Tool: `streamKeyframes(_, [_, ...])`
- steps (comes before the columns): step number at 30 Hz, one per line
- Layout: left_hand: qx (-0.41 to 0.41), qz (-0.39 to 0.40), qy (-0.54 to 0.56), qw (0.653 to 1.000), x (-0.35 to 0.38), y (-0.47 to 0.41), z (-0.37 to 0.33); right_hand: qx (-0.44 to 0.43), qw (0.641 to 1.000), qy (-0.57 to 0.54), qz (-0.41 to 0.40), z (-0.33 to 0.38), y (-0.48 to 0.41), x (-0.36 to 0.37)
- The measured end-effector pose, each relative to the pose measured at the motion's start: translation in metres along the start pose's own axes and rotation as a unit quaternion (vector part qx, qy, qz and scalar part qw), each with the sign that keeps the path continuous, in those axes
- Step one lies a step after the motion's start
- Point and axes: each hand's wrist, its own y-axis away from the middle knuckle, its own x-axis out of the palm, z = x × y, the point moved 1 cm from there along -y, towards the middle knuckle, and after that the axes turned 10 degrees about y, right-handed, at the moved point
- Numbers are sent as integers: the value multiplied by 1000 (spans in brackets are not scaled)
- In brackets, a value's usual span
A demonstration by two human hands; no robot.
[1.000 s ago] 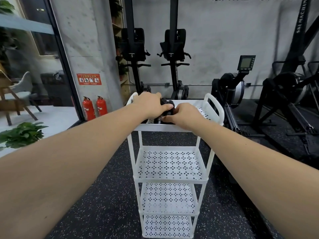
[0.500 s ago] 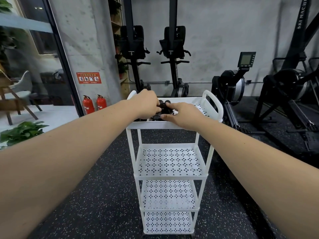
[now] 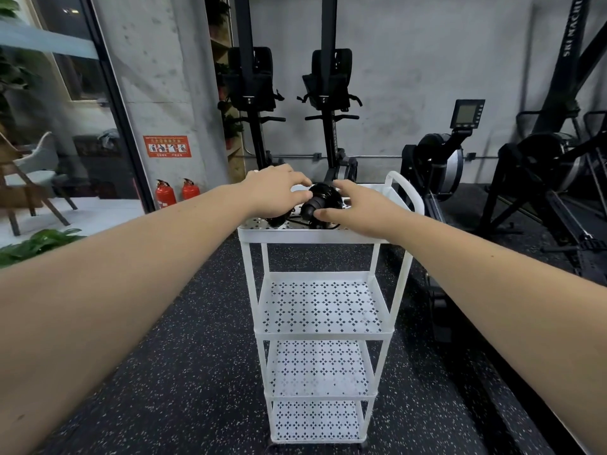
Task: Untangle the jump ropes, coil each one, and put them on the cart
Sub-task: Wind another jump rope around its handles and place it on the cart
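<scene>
A black bundle of coiled jump ropes (image 3: 323,198) lies on the top tray of the white three-tier cart (image 3: 308,236). My right hand (image 3: 359,208) holds the bundle from the right, thumb on its near side and fingers over its far side. My left hand (image 3: 274,192) hovers over the tray's left part with loosely curved fingers, the fingertips touching the bundle's top left. Another black piece of rope or handle (image 3: 278,221) shows under the left palm. The rest of the ropes is hidden by my hands.
The cart's two lower perforated shelves (image 3: 320,307) hold nothing. Black rowing machines (image 3: 437,172) stand close behind and to the right of the cart. Two red fire extinguishers (image 3: 166,193) stand by the concrete pillar at left. The floor is speckled black rubber.
My hands have drawn apart, uncovering the black bundle that they covered before. The left hand's fingers have loosened. The view has tilted so the cart sits lower in frame.
</scene>
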Motion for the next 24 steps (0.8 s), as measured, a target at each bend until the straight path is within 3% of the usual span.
streamKeyframes(8, [14,21,1,1000,1,6,1,-37,998,20,50,-1,-6,4])
streamKeyframes(13, [6,2,-39,999,-1,9,2,-11,998,-62,-19,-9,-14,10])
streamKeyframes(19, [4,14,53,999,-9,10,10,-5,969,-247,2,-18,-12,5])
streamKeyframes(21, [1,14,60,998,-9,8,10,-3,975,-223,-5,-17,-12,5])
streamKeyframes(24, [10,24,-31,999,-4,7,4,-19,992,-123,2,-14,-13,12])
